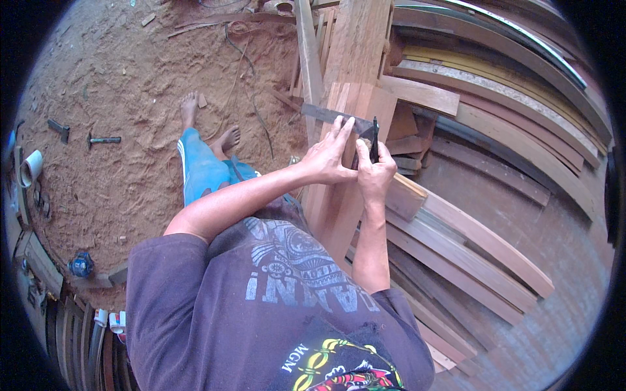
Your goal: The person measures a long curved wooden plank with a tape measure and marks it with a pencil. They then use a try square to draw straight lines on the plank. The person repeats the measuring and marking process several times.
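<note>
A square (324, 115) with a dark metal blade and a black stock lies across a reddish wooden plank (326, 215). My left hand (326, 156) rests on the plank, its fingers stretched out with the tips on the blade. On the right side of the plank, my right hand (376, 173) is closed around the black stock, thumb and forefinger pinching it. Whether a small marking tool is also in those fingers I cannot make out. Beyond the blade, a rougher, pale wooden board (358, 39) continues away from me.
Stacked boards (495, 98) fill the right side, with more planks (463, 254) close to my right arm. Sawdust covers the ground (117, 189) at left, where a hammer (104, 139), a hatchet (59, 130) and a blue power tool (81, 264) lie. A cable (251, 72) crosses the sawdust.
</note>
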### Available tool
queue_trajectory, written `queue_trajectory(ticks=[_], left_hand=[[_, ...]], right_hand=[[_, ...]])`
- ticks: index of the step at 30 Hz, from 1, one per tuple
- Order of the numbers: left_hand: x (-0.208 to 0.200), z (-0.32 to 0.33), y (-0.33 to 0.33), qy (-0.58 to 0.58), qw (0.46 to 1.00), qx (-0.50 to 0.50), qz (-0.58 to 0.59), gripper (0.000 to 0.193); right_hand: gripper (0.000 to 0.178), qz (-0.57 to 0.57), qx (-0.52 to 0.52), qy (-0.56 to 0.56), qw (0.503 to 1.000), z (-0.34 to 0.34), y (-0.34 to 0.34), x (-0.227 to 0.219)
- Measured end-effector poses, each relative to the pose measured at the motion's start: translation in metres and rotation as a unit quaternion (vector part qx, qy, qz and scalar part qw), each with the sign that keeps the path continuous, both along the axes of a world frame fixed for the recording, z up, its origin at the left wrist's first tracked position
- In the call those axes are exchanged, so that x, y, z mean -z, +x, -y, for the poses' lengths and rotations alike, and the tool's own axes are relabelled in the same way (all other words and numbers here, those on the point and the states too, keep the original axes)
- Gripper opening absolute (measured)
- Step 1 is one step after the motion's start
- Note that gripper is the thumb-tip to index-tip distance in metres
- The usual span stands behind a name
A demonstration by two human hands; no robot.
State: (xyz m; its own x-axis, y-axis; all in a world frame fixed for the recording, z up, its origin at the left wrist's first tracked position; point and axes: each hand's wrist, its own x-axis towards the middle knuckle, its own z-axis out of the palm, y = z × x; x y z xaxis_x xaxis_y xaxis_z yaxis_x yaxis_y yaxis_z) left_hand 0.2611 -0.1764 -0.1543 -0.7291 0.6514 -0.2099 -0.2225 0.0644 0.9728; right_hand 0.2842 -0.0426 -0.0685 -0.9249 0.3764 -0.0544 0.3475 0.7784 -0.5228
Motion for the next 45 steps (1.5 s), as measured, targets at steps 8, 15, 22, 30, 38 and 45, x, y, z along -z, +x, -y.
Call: queue_trajectory(ticks=[8, 15, 22, 30, 38, 45], left_hand=[[0.003, -0.002, 0.0, -0.011, 1.0, 0.008, -0.018, 0.128], [-0.004, -0.004, -0.002, -0.033, 0.999, -0.007, 0.004, 0.135], [-0.021, -0.008, -0.008, -0.065, 0.995, 0.001, 0.069, 0.137], [-0.027, -0.018, -0.015, -0.077, 0.987, -0.024, 0.138, 0.141], [-0.032, -0.017, -0.018, -0.096, 0.983, -0.036, 0.152, 0.138], [-0.029, -0.015, -0.023, -0.099, 0.98, -0.012, 0.17, 0.141]], right_hand=[[0.018, -0.004, -0.005, 0.018, 1.0, 0.001, 0.0, 0.0], [0.026, -0.056, -0.023, 0.054, 0.997, -0.005, 0.001, -0.001], [0.031, -0.036, 0.033, -0.202, 0.978, -0.001, -0.03, -0.055], [0.095, 0.082, -0.189, -0.461, 0.863, 0.018, -0.103, -0.09], [0.024, 0.185, -0.205, -0.152, 0.949, 0.025, -0.14, -0.055], [0.029, 0.345, -0.378, 0.137, 0.848, 0.02, -0.166, 0.012]])
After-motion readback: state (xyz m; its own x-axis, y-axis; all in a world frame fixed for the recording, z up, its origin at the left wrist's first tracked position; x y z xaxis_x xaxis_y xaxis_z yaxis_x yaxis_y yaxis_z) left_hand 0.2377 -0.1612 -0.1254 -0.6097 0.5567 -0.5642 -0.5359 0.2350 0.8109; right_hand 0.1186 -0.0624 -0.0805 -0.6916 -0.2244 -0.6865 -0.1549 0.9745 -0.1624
